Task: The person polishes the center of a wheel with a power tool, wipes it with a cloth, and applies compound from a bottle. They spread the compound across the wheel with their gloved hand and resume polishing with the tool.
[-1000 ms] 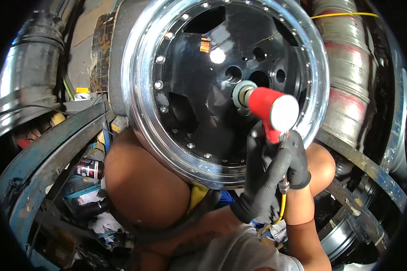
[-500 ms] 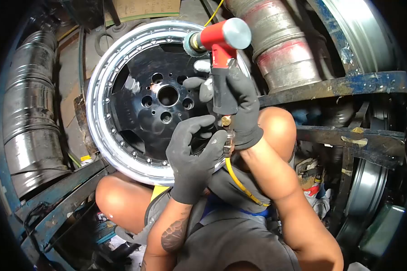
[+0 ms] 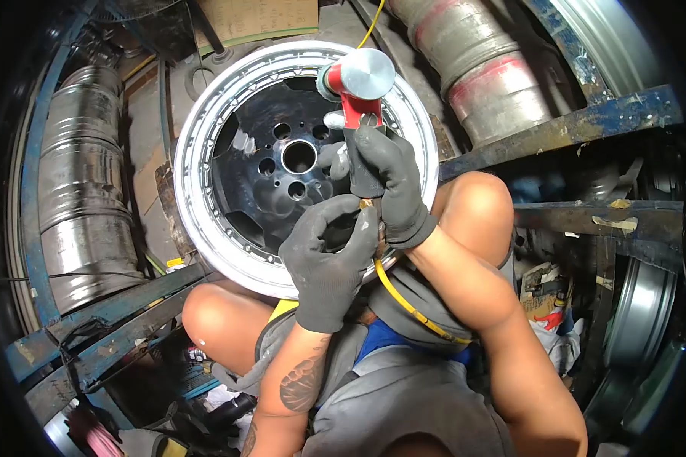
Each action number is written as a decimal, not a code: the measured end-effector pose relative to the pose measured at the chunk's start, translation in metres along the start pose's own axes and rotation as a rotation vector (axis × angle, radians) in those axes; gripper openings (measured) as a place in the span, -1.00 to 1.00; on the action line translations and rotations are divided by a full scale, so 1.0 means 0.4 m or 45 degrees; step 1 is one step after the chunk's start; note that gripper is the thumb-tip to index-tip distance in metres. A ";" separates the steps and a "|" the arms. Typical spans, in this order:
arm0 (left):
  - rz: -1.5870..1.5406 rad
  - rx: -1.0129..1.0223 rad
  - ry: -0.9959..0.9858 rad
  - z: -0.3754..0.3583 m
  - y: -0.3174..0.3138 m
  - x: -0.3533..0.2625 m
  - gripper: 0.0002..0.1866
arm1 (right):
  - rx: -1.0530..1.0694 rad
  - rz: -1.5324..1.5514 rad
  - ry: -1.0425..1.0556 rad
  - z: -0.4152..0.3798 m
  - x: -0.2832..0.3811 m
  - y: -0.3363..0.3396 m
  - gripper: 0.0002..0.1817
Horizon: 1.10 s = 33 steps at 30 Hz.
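A black wheel rim [image 3: 244, 179] with a polished chrome lip stands upright between my knees. My right hand [image 3: 389, 183], in a dark grey glove, grips the handle of a red pneumatic polishing tool [image 3: 354, 84], holding it up in front of the rim's upper right edge. My gloved left hand [image 3: 328, 259] pinches the brass air fitting [image 3: 367, 206] at the bottom of the tool's handle, where a yellow hose [image 3: 404, 301] joins it and runs down over my lap.
Stacked bare metal rim barrels [image 3: 80, 206] stand at the left and more [image 3: 472, 68] at the upper right. Rusty blue steel rack bars [image 3: 564, 126] cross on both sides. A dark wheel [image 3: 633, 312] leans at the far right. Cardboard [image 3: 259, 19] lies behind the rim.
The tool came off the rim's hub and rose toward its upper edge. My left hand left the handle and closed on the hose fitting. The view pulled back and shifted.
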<state>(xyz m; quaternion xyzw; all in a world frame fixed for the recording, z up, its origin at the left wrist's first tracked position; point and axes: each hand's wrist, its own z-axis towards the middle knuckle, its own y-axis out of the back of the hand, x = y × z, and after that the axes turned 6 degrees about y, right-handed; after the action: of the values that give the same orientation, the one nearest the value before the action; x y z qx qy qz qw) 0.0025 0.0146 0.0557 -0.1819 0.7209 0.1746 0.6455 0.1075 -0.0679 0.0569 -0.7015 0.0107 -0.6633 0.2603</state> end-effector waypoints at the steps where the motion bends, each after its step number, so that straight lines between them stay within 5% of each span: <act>1: 0.049 0.005 -0.007 0.005 0.005 -0.003 -0.86 | -0.018 -0.004 0.033 0.001 -0.004 -0.004 -0.56; 9: 0.324 -0.036 -0.176 0.009 0.020 -0.019 -0.85 | -0.063 0.095 0.014 -0.001 -0.032 -0.017 -0.60; 17: 0.164 -0.104 -0.172 0.020 0.014 0.019 -0.83 | -0.122 0.355 -0.146 -0.001 -0.063 -0.018 -0.47; 25: 0.006 -0.086 -0.018 0.024 0.021 0.044 -0.83 | -0.062 0.124 -0.099 0.005 -0.085 -0.021 -0.38; 28: -0.167 -0.051 0.178 0.019 0.029 0.046 -0.83 | -0.046 0.434 -0.295 0.002 -0.083 -0.027 -0.49; 31: -0.254 -0.176 -0.004 0.040 0.053 0.050 -0.81 | 0.118 0.637 -0.373 -0.006 -0.074 -0.042 -0.45; 33: -0.413 -0.242 0.087 0.063 0.101 0.057 -0.85 | 0.232 0.624 -0.263 -0.005 -0.094 -0.022 -0.42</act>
<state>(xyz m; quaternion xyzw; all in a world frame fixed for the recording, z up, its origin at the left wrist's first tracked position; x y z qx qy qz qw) 0.0024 0.0615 0.0311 -0.3617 0.6840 0.1291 0.6202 0.0981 -0.0473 0.0254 -0.7157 0.0938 -0.5038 0.4745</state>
